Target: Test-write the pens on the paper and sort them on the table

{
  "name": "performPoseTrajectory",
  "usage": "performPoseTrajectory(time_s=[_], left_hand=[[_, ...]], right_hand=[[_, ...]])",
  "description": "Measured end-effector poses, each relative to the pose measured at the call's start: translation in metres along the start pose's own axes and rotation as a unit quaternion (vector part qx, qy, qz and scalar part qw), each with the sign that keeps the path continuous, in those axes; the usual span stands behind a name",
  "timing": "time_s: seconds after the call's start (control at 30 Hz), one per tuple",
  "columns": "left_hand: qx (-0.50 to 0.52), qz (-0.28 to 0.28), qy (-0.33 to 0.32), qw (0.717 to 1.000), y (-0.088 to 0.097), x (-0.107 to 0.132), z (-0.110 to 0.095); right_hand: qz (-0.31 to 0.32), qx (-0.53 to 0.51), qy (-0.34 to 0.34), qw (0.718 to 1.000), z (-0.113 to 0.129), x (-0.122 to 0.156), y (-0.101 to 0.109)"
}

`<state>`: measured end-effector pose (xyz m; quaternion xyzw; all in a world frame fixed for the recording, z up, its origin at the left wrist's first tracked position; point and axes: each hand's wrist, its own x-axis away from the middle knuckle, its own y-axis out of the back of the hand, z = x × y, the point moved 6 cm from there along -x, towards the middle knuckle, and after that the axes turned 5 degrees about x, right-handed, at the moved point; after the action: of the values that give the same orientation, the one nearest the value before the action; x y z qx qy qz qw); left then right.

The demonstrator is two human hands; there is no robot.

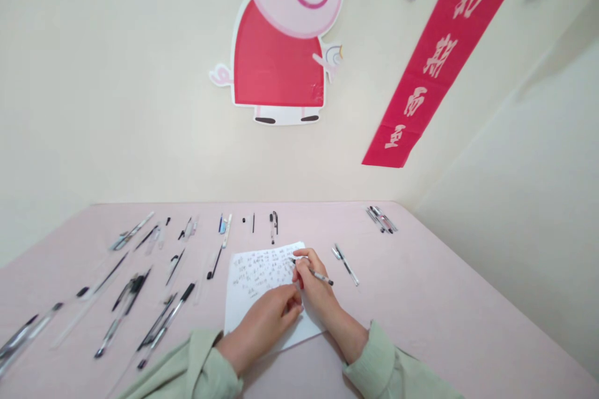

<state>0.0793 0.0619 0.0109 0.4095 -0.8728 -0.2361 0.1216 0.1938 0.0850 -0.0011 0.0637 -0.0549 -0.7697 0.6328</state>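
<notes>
A pen (322, 277) with a dark rear end is gripped in my right hand (316, 283), its tip slanting to the upper left over a white sheet of paper (238, 312). Small handwritten lines fill the upper part of the sheet. My left hand (269, 318) rests across the lower part of the paper, fingers loosely curled in, with nothing visible in them. The hands are close together, and the left fingers lie beside the right wrist. Part of the sheet is hidden under both hands.
Many pens and pen parts (163, 324) lie spread over the left of the pink table (444, 324). Two pens (346, 264) lie right of the paper, and a bundle of pens (381, 219) sits at the back right. A cartoon pig cutout (281, 62) and red banner (430, 68) hang on the wall.
</notes>
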Motion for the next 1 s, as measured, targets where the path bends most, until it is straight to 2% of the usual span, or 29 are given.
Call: performPoseTrajectory(time_s=[0.13, 0.33, 0.5, 0.7, 0.9, 1.0], left_hand=[[-0.141, 0.017, 0.016, 0.99, -0.007, 0.015, -0.007], [-0.237, 0.011, 0.089, 0.967, 0.0, 0.034, -0.001], [-0.271, 0.001, 0.108, 0.957, 0.007, 0.042, 0.008], [-0.287, 0.008, 0.108, 0.952, 0.007, 0.04, 0.006], [-0.284, 0.009, 0.109, 0.953, 0.008, 0.039, 0.0], [-0.279, 0.008, 0.107, 0.954, 0.008, 0.039, 0.0]], right_hand=[[0.011, 0.025, 0.006, 1.0, 0.004, 0.001, 0.0], [0.022, 0.077, 0.044, 0.996, 0.009, -0.003, 0.0], [0.018, 0.065, 0.047, 0.997, 0.005, -0.004, 0.001], [0.024, 0.077, 0.052, 0.995, 0.007, -0.003, 0.001], [0.036, 0.031, -0.011, 0.999, 0.009, -0.003, 0.006], [0.06, 0.064, 0.003, 0.996, 0.014, 0.005, 0.006]])
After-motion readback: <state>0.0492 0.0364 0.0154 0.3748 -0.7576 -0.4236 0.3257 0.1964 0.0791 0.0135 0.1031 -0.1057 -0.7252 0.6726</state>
